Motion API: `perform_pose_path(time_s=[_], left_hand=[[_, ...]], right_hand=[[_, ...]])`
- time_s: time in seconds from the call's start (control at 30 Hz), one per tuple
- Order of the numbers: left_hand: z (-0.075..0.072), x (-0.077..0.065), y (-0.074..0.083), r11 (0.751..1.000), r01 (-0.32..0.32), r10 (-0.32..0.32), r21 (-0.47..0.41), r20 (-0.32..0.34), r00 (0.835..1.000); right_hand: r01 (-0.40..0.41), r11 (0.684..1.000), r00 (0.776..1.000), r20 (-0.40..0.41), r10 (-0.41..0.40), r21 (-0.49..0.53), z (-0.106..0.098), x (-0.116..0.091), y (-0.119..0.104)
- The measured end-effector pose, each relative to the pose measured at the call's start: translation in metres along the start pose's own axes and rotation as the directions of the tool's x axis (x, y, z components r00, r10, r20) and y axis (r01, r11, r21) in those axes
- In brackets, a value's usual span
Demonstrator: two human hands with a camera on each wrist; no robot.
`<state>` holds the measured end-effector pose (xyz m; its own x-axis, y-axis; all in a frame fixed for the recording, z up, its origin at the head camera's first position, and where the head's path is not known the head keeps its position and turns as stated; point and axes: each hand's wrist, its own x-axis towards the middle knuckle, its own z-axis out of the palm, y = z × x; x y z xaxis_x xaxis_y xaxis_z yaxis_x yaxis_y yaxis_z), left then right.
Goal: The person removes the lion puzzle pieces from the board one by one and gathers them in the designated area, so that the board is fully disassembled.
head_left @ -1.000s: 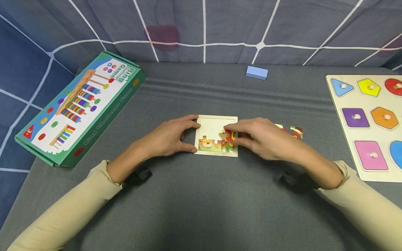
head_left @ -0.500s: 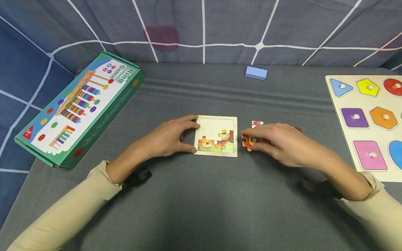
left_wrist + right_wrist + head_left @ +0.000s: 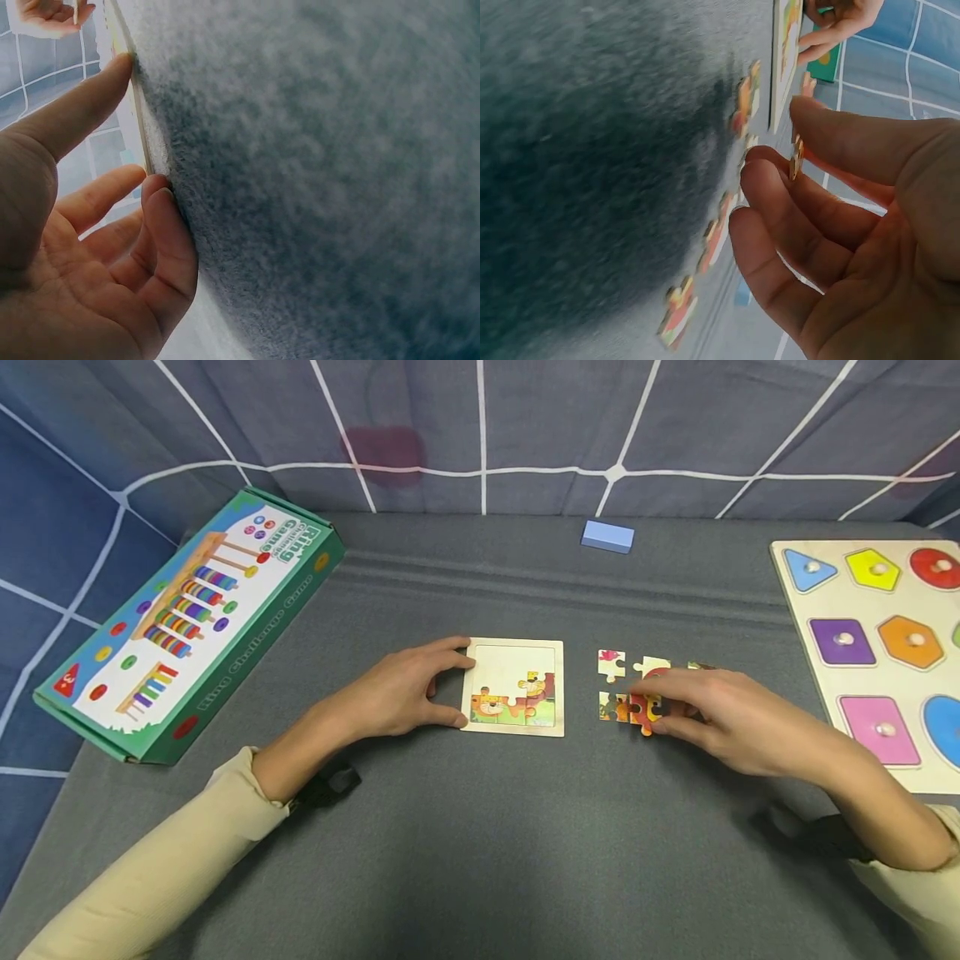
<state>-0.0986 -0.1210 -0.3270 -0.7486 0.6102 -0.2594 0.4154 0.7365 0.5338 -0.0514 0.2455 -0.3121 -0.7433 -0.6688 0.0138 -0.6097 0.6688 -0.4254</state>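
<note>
Jigsaw tray (image 3: 504, 667), filled along its near side, lies on the counter (image 3: 480, 843); the left hand (image 3: 397, 692), fingers extended, touches its left edge. Rightward, the right hand (image 3: 727, 714) pinches a red jigsaw piece (image 3: 643, 712) near loose pieces (image 3: 611, 665). Sorting seems underway; next calls for matching tabs to gaps.

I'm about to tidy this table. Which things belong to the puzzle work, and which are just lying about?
In use:
Puzzle tray, its edge touched by the left hand
Puzzle piece, pinched by the right hand
Loose pieces beside the tray

Apparently just lying about:
Ring Challenge Game box
Blue block
Knobbed shape board, partly out of view
</note>
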Motion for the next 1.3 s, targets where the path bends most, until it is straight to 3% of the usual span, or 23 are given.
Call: perform_pose_path(time_s=[0.4,0.57,1.0,1.3], left_hand=[[0.0,-0.001,0.002,1.0,0.002,-0.002,0.008,0.014,1.0],[-0.001,-0.001,0.002,1.0,-0.002,0.002,0.006,0.011,1.0],[-0.001,-0.001,0.002,1.0,-0.016,0.016,0.004,-0.001,1.0],[0.0,-0.001,0.002,1.0,-0.013,0.013,0.005,0.0,1.0]], right_hand=[[-0.024,1.0,1.0,0.0,0.024,-0.01,0.008,-0.008,0.008],[-0.017,0.999,0.999,-0.046,0.015,-0.044,0.012,-0.008,0.011],[-0.111,0.992,0.993,-0.047,0.108,-0.063,0.017,-0.008,0.01],[-0.097,0.993,0.994,-0.066,0.093,-0.071,0.017,-0.009,0.007]])
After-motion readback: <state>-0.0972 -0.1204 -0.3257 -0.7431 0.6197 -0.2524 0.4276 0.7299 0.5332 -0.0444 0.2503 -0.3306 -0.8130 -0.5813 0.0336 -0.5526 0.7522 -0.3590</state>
